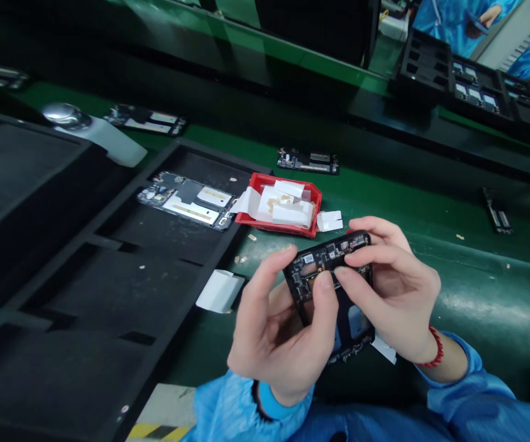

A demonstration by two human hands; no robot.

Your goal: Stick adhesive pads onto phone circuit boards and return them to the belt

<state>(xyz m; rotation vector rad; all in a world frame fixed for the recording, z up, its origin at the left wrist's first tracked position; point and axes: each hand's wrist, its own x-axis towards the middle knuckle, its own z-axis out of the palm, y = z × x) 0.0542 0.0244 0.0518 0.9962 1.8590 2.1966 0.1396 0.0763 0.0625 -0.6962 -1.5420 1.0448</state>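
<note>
Between my hands, tilted above the green bench, is an opened phone body [308, 261] with its circuit board showing along the top end. My left hand [288, 325] grips its left side, the thumb pressing on the board and the index finger at the upper left corner. My right hand [394, 288] holds the right edge; its thumb and index finger come close together over the board. Whether a small part sits between those fingertips I cannot make out. Just beyond the phone lies a red bin [318, 199] filled with white paper backing pieces [288, 212].
At left stands a black foam tray [108, 285] with another opened phone body [191, 199] on its edge. Further phone bodies [308, 161] lie along the bench [449, 258]. A white dispenser-like object [118, 144] is behind the tray. Blue-sleeved people [458, 24] appear upper right.
</note>
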